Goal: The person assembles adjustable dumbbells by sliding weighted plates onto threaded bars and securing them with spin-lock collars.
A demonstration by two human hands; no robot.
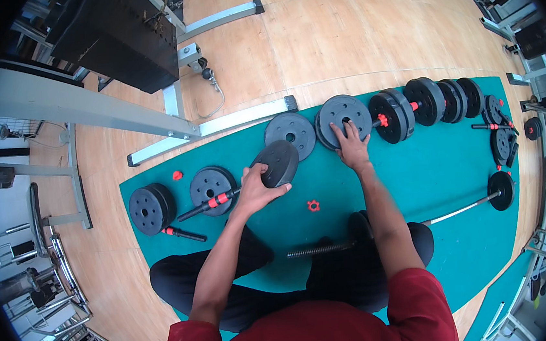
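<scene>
Closest to my lens sit the red shirt (313, 336) and the dark trousers (257, 282) of crossed legs on the teal mat (442, 169), with a threaded dumbbell bar (322, 249) lying across the lap. Nothing I see works as a container; the mat alone bears the gear. Going from the left: a pair of stacked black plates (152, 209), a small red collar nut (177, 175) just above them, a short red-tipped bar (184, 234) below, then a single flat plate (212, 186). Next comes the left hand (255, 190), arm stretched forward from the lower edge, fingers curled over the rim of a tilted black weight plate (278, 163) that sits on the end of a black dumbbell handle with a red grip (210, 204); whether the plate is fully threaded on I cannot tell. A red star-shaped nut (313, 205) lies loose on the mat just right of that hand. Beyond it rests another flat grey-black plate (290, 134). The right hand (352, 144) reaches further out, palm down, fingers spread narrowly over the centre of a round plate (344, 119), pressing rather than gripping. Right of it stands an assembled dumbbell (413, 107) with more plates (465, 97) near, and a long chrome bar (477, 203) carrying one plate.
</scene>
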